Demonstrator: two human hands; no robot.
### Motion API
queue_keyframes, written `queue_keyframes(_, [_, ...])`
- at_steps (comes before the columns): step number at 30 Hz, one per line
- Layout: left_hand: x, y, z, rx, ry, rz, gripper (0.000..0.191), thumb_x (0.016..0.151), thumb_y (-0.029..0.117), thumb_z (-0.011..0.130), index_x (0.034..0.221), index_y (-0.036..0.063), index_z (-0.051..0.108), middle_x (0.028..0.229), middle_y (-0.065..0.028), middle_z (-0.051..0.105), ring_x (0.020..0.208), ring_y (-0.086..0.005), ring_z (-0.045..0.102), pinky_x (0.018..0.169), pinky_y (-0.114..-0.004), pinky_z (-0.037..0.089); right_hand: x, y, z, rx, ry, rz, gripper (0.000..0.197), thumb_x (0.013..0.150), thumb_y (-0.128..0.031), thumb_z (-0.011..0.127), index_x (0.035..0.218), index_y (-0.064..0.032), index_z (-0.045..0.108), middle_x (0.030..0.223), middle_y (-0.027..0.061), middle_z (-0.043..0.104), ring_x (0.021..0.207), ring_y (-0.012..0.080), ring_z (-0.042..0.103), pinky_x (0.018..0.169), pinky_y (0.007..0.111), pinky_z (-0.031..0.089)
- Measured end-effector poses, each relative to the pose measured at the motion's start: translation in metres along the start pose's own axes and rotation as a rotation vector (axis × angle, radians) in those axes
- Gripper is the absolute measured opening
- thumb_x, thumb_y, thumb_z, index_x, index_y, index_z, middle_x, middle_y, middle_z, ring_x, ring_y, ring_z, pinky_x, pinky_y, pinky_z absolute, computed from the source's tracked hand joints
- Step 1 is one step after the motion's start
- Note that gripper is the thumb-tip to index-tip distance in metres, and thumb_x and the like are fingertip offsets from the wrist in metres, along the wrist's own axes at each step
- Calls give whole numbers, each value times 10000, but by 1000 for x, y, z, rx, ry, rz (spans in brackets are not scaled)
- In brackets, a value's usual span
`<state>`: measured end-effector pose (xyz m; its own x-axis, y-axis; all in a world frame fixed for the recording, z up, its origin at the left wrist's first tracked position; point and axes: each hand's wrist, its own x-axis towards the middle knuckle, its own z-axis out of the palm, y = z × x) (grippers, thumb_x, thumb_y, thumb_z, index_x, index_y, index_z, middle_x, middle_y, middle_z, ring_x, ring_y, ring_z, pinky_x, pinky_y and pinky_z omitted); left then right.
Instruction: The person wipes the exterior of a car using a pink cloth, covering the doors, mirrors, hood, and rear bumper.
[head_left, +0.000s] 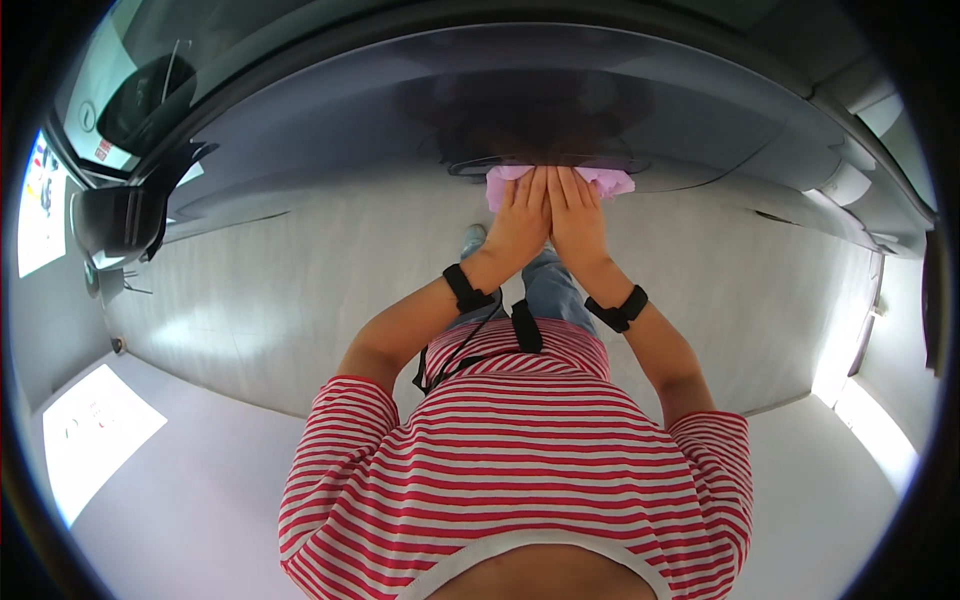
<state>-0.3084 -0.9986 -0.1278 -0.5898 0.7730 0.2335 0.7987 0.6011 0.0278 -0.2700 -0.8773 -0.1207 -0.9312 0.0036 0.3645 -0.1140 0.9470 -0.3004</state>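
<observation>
My left hand (523, 215) and my right hand (577, 217) lie side by side with straight fingers. Both press a pink cloth (613, 181) against the outer side of a dark, glossy car door (337, 127). Folds of the cloth stick out on either side of the hands, while its middle is hidden under them. Just left of the cloth, part of a door handle (469, 169) shows at the same height. The palms are hidden from view.
At the left the car's side mirror (120, 225) juts out. The rear wheel-arch side of the body (847, 180) curves away at the right. Underfoot is a grey floor (337, 285), with lit panels (101, 439) on the wall at lower left.
</observation>
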Motion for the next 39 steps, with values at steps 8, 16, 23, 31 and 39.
queue_keyframes(8, [-49, -42, -5, -112, 16, -149, 630, 794, 136, 577, 1325, -139, 381, 1380, -297, 375, 1293, -418, 363, 1070, -510, 300, 24, -49, 29, 89, 52, -181, 490, 768, -106, 551, 1242, 17, 532, 1280, 138, 533, 1182, 267, 511, 1012, 380, 385])
queue_keyframes(16, [-16, -18, 3, -148, 64, -52, 603, 815, 159, 554, 1307, -153, 397, 1370, -311, 381, 1287, -430, 363, 1087, -493, 286, 2, -10, 11, -13, 40, -121, 499, 773, -85, 561, 1265, -7, 527, 1296, 119, 533, 1163, 255, 529, 999, 381, 407])
queue_keyframes(23, [21, 30, -5, -109, 93, 38, 691, 777, 245, 628, 1314, -127, 402, 1370, -288, 389, 1277, -405, 379, 1062, -479, 300, -34, 35, -28, 114, 56, 41, 483, 797, -25, 619, 1268, -20, 511, 1238, 118, 558, 1033, 266, 575, 879, 383, 465])
queue_keyframes(31, [10, -20, -13, -289, 183, 117, 498, 774, 105, 633, 1255, 47, 523, 1265, -95, 521, 1115, -280, 521, 937, -427, 413, -26, 17, -19, 478, 291, 562, 434, 777, -162, 734, 1122, -39, 502, 1049, 160, 593, 942, 288, 606, 760, 371, 500])
queue_keyframes(39, [-14, -42, -33, -347, 236, 10, 537, 735, 63, 704, 1245, 76, 538, 1255, -101, 529, 1102, -303, 539, 927, -411, 441, -22, 5, -19, 797, 173, 484, 309, 747, -76, 709, 1005, -36, 542, 839, 119, 674, 709, 270, 659, 645, 371, 523])
